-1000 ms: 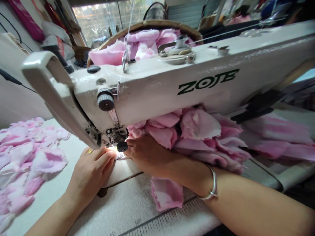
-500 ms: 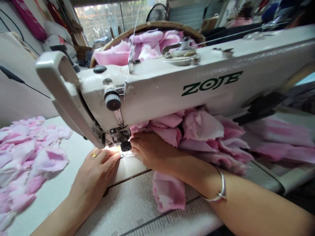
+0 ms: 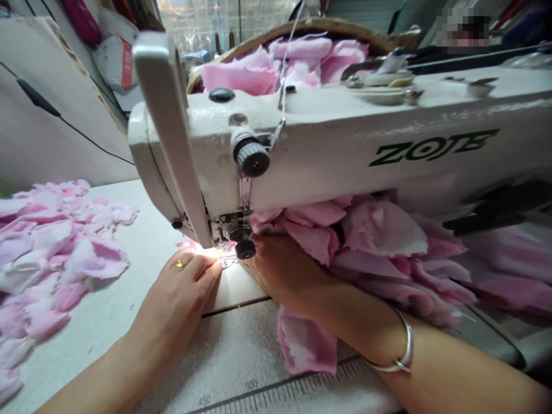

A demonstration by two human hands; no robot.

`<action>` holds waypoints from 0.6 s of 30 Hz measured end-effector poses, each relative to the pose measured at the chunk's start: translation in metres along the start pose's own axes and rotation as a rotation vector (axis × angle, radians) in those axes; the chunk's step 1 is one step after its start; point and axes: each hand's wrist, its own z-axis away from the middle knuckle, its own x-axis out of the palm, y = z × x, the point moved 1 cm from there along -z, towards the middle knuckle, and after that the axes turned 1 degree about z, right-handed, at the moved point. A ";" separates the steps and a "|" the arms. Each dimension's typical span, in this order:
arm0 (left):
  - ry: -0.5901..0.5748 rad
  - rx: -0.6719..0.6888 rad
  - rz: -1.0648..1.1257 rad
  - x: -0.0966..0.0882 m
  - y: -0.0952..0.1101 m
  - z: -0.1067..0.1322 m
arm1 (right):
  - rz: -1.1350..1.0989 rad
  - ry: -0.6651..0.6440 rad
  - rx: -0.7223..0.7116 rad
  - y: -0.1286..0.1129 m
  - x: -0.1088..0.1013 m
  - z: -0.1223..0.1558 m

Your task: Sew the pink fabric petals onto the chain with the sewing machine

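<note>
A white sewing machine (image 3: 328,144) marked ZOJE spans the view, its lit needle area down at the left end. My left hand (image 3: 179,290), with a gold ring, lies left of the needle; its fingers are pressed together on the edge of pink fabric (image 3: 228,248) there. Right of the needle, my right hand (image 3: 282,270) has its fingers curled at the same fabric, their tips partly hidden by the black knob (image 3: 245,249). Gathered pink-and-white cloth (image 3: 371,230) bunches under the machine arm behind my right wrist. One flap (image 3: 307,340) hangs below my right forearm.
Loose pink fabric pieces (image 3: 56,247) lie heaped on the table at left. A basket (image 3: 379,38) of pink cloth stands behind the machine. A printed ruler (image 3: 276,390) runs along the table's front. Another person, blurred out, is at the back right.
The view has shifted, so the machine sits further right in it. Both hands stay at the needle. More pink fabric now shows beyond my left fingertips.
</note>
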 end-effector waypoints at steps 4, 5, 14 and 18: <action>-0.028 -0.006 -0.031 0.001 0.001 0.001 | 0.051 0.004 0.005 -0.002 -0.001 -0.001; -0.029 -0.004 -0.034 0.002 0.001 0.000 | 0.052 0.005 0.017 -0.002 -0.001 -0.001; -0.021 -0.020 -0.020 0.003 -0.002 0.000 | 0.082 0.047 0.030 -0.002 0.004 -0.003; -0.020 -0.024 -0.018 0.003 -0.002 0.000 | 0.072 0.045 0.033 -0.002 0.004 -0.002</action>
